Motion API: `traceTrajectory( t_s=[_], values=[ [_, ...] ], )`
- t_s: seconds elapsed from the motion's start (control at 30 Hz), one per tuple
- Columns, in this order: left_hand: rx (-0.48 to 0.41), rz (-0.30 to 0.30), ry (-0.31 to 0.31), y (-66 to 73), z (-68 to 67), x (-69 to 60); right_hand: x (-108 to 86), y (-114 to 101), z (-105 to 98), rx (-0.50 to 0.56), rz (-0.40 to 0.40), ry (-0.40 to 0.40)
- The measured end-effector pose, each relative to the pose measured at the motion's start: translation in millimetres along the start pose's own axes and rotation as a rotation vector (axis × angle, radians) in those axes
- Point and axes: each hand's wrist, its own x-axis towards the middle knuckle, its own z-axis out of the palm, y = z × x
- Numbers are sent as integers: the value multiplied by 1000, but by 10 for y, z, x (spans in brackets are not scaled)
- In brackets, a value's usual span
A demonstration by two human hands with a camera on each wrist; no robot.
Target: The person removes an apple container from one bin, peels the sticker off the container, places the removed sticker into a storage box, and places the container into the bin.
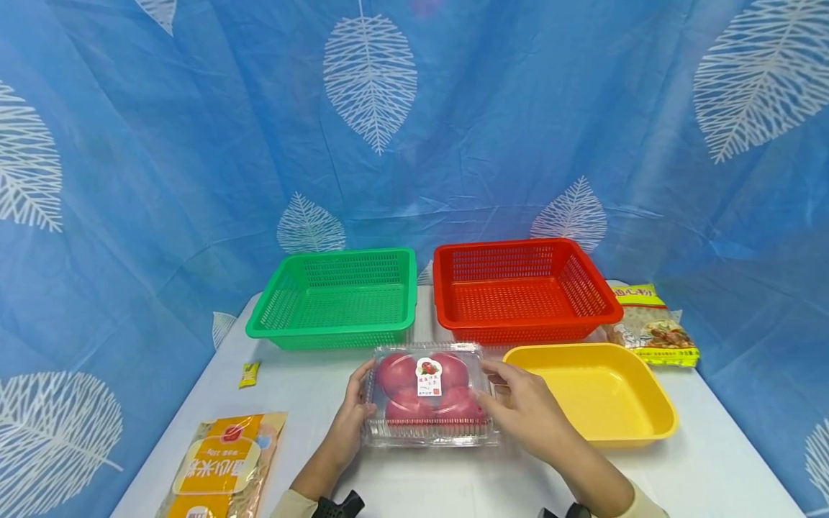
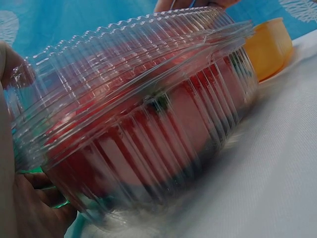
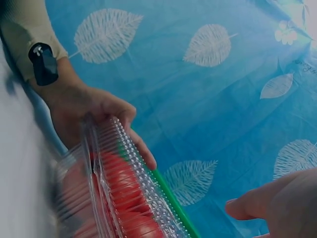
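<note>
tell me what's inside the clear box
Four round red fruits show through the clear box. The white label covers part of them from above, and their undersides can't be seen.

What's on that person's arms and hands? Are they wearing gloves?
No gloves: the left hand and right hand are bare. The sleeves are light beige. A black gadget sits at the left wrist, with a small pale mark. Black pieces also show by the right wrist.

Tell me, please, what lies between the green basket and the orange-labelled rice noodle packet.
A small yellow sachet lies between the green basket and rice noodle packet, in the head view.
</note>
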Motion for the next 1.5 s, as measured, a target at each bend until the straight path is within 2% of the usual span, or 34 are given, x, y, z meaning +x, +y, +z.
traceTrajectory(
  t_s=[0.33, 0.63, 0.8, 1.07, 1.5],
  values=[
    [1, 1, 5, -5, 7, -8, 69, -11, 14, -94, -59, 30],
    [5, 11, 9, -3, 9, -7, 107, -57, 35, -157, -127, 3],
    [-2, 5, 10, 4, 7, -8, 130, -63, 57, -149, -196, -21],
    [6, -3, 12, 15, 9, -7, 187, -37, 107, -195, -290, -23],
    [5, 1, 3, 7, 1, -6, 251, -21, 161, -241, -311, -30]
  ],
)
